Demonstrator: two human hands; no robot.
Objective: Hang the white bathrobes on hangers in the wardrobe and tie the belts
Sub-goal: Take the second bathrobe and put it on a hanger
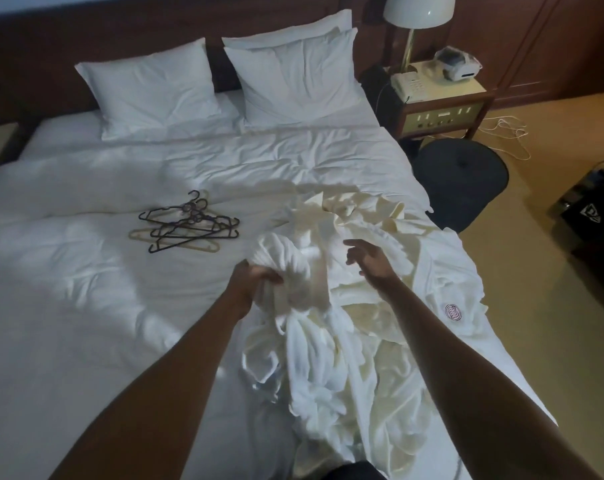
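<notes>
Early step, by the look of it: sorting one robe out of the heap, nothing hung yet. Left hand (252, 282) with fingers (271, 277) curled tight round a bunched fold of the white bathrobes (331, 344), heaped on the bed (86, 306) under and just beyond both hands. Right hand (369, 259) hovering above the pile, fingers (354, 244) spread and loose, gripping nothing. Hangers (189, 225) in a tangled stack well to the left of the left fingers, untouched. Wardrobe nowhere in view. Next, probably: lifting and shaking one robe free, finding collar and shoulders, then reaching left for a hanger.
</notes>
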